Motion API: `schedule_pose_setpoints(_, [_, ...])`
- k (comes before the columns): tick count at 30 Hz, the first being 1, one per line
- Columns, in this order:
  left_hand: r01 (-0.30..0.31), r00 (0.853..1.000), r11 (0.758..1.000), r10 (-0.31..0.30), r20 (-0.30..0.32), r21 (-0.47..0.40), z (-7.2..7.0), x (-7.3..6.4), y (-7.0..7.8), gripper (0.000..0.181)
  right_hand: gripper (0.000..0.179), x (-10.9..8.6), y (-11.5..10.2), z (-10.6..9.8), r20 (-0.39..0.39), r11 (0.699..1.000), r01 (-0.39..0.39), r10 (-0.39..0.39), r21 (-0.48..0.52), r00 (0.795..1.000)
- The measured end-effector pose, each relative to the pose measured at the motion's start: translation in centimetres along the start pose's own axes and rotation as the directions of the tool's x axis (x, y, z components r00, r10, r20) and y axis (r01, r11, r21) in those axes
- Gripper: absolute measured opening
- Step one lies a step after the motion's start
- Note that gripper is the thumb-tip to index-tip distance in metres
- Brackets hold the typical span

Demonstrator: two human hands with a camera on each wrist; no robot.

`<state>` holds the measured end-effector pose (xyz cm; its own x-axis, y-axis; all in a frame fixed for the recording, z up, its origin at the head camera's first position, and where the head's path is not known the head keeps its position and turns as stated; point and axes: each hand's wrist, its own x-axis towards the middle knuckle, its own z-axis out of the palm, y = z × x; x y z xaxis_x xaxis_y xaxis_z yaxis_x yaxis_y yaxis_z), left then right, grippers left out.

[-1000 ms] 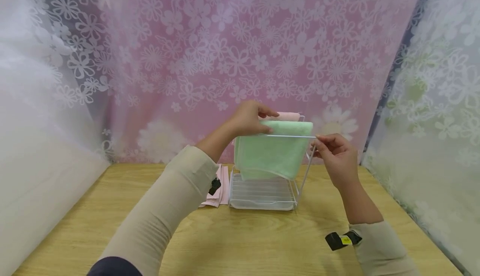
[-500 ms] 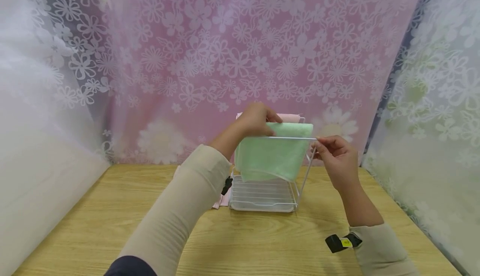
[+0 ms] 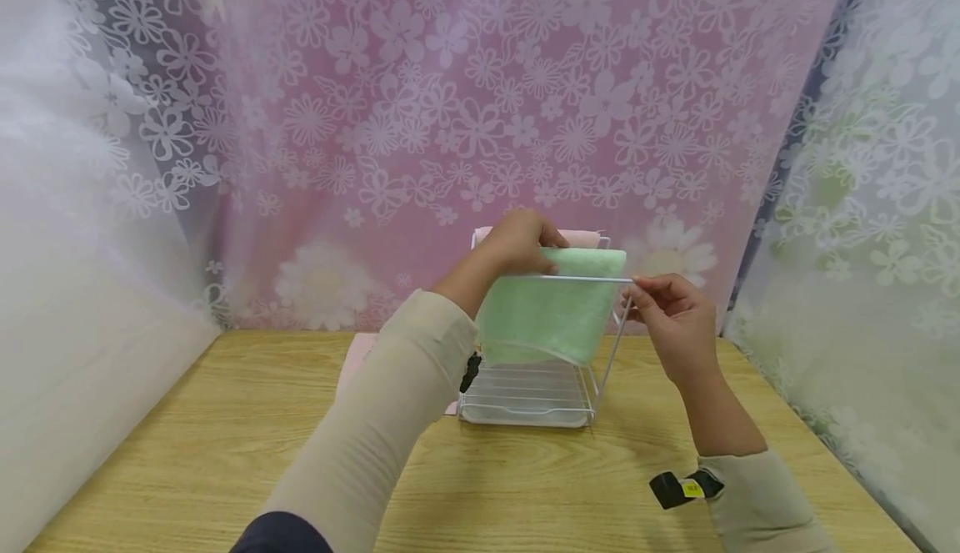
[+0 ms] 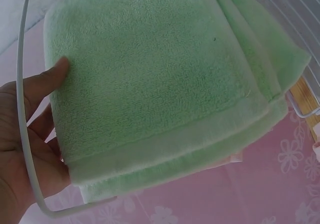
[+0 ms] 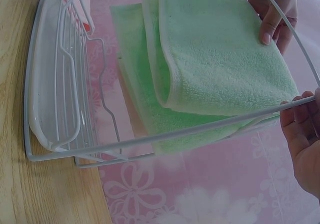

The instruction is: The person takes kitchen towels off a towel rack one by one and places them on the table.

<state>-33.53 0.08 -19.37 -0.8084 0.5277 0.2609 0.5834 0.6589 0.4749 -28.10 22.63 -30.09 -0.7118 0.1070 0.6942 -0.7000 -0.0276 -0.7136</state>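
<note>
Here, the left hand (image 3: 525,241) pinches a plush, drooping towel (image 3: 547,315) whose top fold (image 3: 588,258) parallels the front bar (image 3: 588,279) of the wire rack (image 3: 525,410); right hand (image 3: 678,318) pinches its corner.

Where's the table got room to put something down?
In front of the white rack, between the left sleeve and right sleeve; also between left sleeve, left curtain and pink cloth. It's crowded on the rack, with green towel, left hand and right hand.

Room above green towel (image 3: 547,319); front bar (image 3: 585,279) obstructs.
</note>
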Motion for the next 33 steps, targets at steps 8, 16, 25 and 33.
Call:
schedule_pose_setpoints(8, [0.021, 1.000, 1.000, -0.021, -0.013, 0.006, 0.18, 0.33, 0.07, 0.031, 0.014, 0.16, 0.12, -0.29, 0.041, 1.000, 0.030, -0.029, -0.007, 0.999])
schedule_pose_setpoints(16, [0.045, 0.999, 0.999, -0.046, -0.024, -0.022, 0.31, 0.27, -0.01, 0.030, 0.018, 0.10, 0.00, -0.18, 0.040, 0.999, 0.030, -0.030, -0.010, 0.999])
schedule_pose_setpoints(25, [0.032, 0.999, 0.999, -0.033, -0.028, -0.024, 0.52, 0.42, -0.06, 0.028, 0.015, -0.06, 0.06, -0.43, 0.037, 0.999, 0.029, -0.030, 0.027, 0.999])
schedule_pose_setpoints(33, [0.035, 0.995, 0.995, -0.043, -0.092, -0.088, 0.36, 0.17, -0.39, 0.024, 0.015, 0.13, 0.17, -0.16, 0.033, 0.998, 0.044, -0.045, 0.036, 0.998])
